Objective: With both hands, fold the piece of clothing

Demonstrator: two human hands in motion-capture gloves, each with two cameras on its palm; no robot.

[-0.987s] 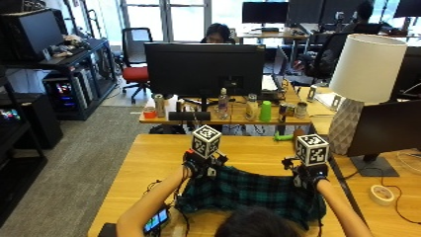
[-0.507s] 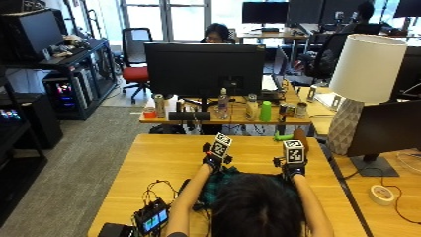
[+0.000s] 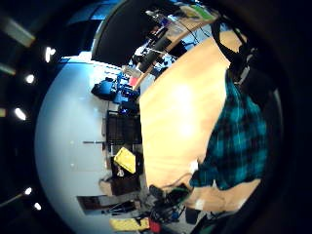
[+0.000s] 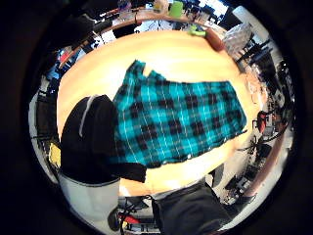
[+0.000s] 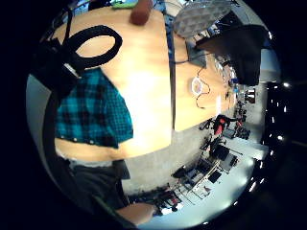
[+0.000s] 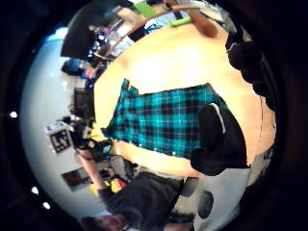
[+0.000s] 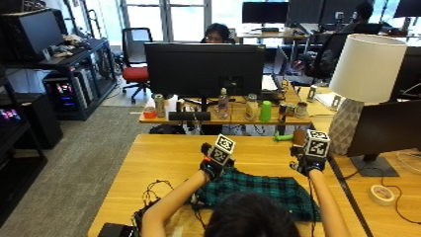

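Observation:
A dark green plaid garment [image 7: 263,190] lies flat on the wooden table [image 7: 164,158] in front of me. My left hand [image 7: 212,168] hovers over its far left corner and my right hand [image 7: 308,165] over its far right corner. Both thumb side palm views take in the whole garment [image 4: 181,117] [image 6: 168,120] spread on the wood below, with only a black gloved thumb [image 4: 93,137] [image 6: 219,139] in front. No cloth shows between the fingers. The near edge of the garment is hidden behind my head.
Loose black cables [image 7: 151,190] lie on the table to the left of the garment. A roll of tape [image 7: 380,194] and a monitor foot [image 7: 371,165] sit to the right. Beyond stand a white lamp [image 7: 365,84], a black monitor [image 7: 204,69] and a shelf of bottles.
Half a second ago my hands were close together over the middle of the garment. They have since moved apart to its far corners.

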